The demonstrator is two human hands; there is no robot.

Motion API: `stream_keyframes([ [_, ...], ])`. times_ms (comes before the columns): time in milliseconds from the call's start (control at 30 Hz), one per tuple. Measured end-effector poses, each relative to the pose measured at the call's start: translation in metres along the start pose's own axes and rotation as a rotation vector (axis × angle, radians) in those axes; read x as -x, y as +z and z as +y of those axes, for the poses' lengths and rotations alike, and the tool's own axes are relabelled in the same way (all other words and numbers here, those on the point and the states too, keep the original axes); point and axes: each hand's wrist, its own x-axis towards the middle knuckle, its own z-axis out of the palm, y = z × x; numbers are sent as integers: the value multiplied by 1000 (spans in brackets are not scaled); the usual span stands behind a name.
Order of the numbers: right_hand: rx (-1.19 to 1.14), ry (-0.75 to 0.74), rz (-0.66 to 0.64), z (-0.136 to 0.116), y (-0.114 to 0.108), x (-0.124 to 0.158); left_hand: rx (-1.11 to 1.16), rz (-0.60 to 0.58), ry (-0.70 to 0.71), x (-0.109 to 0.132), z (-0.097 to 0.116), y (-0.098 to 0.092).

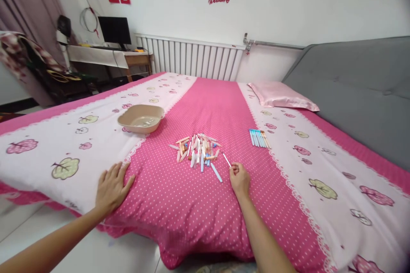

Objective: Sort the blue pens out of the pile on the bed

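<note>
Bed: pen row, seemingly done, toward right edge; loose pen pile, seemingly remaining, toward near edge. Right hand: fingers pinching white pen beside pile. Left hand: flat, fingers spread.

The basin looks smooth plastic, the pens plastic too — the bedspread matt cloth, the pillow glossy, satin-like fabric.

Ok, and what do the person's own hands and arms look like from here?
The left hand and right hand are ungloved; the left forearm and right forearm show no sleeve, watch or bracelet. No rings can be made out.
</note>
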Motion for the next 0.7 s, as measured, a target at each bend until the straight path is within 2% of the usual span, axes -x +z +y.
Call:
stream_keyframes([
  [400, 67, 22, 24, -1, -1, 0, 37, 57, -43, 2, 8, -8],
  [700, 65, 25, 32, 3, -1, 2, 107, 21, -74, 6, 10, -13],
])
